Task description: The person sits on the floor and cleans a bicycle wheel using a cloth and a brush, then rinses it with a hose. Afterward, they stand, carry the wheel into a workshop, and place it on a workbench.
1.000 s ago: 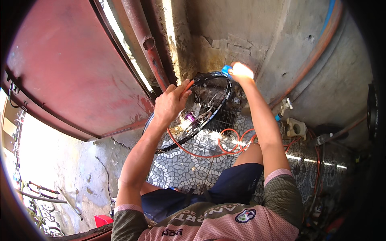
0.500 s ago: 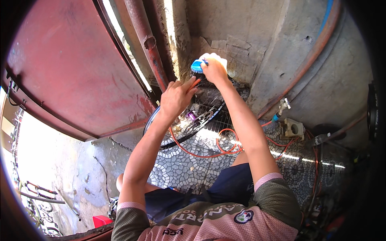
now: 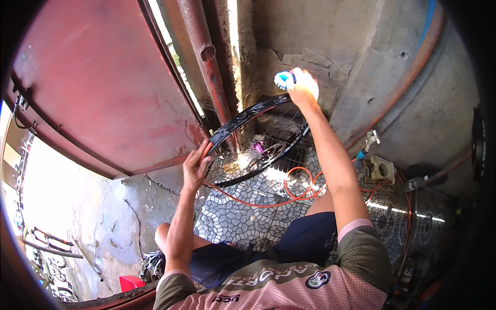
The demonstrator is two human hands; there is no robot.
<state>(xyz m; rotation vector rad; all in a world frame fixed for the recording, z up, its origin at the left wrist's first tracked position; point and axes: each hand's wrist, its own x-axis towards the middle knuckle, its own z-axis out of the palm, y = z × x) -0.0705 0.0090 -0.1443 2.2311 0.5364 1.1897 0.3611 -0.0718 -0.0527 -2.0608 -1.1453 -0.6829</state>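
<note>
A black bicycle wheel (image 3: 247,114) with a purple hub (image 3: 259,147) and a brake disc leans tilted in front of me. At the left side of its rim, the fingers of my left hand (image 3: 194,168) close around the edge. My right hand (image 3: 306,92) grips a blue scrub brush (image 3: 283,80) just above the far top of the rim. Its bristles look pale and whitish, and appear apart from the rim. Strong light washes out part of the right hand.
An orange hose (image 3: 263,206) curls over the pebble-patterned tiles (image 3: 232,222) below the wheel. A tap (image 3: 371,139) juts from the concrete wall on the right. To the left stand a red metal door (image 3: 103,88) and a rusty pipe (image 3: 206,57). Behind the wheel is a metal grate (image 3: 295,155).
My left hand has moved left and down, onto the left part of the rim. My right hand has shifted right with the brush. More of the rim's upper arc now shows.
</note>
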